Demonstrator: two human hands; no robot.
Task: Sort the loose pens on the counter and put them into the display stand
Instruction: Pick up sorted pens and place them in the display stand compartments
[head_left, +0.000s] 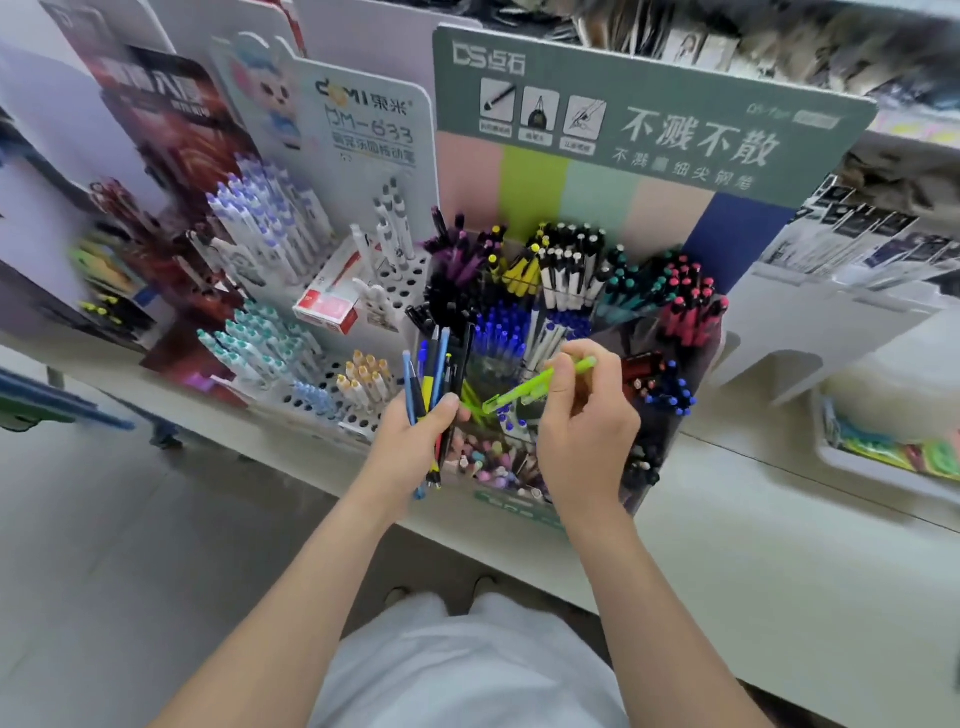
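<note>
Step in hand, as we are reading it: placing one lime-green pen (519, 396) into its matching compartment of the display stand (727, 156).

- The right hand (582, 431) is pinching the green pen between thumb and fingertips, near its upper end. The pen is lying tilted over the middle compartments, lower end pointing toward the left hand.
- The left hand (415, 431) is gripping a bundle of loose pens (434, 374), blue, yellow and black, fanned upward at the stand's front left corner.
- A few lime barrels (471, 401) are showing just beside the left thumb. We are judging that to be the target slot.

To do it well, we are advising:
- swinging the pen upright before lowering it;
- leading with the lower end so it is not snagging on neighbouring caps;
- keeping the bundle tilted away so the slot mouth is staying open.

Hard to make out:
- The right hand is covering the compartments beneath it.
- Motion blur is smearing the stands on the left and the front label.
- We cannot tell whether more pens are lying on the counter (753, 530), since arms and stand are hiding much of it.
</note>
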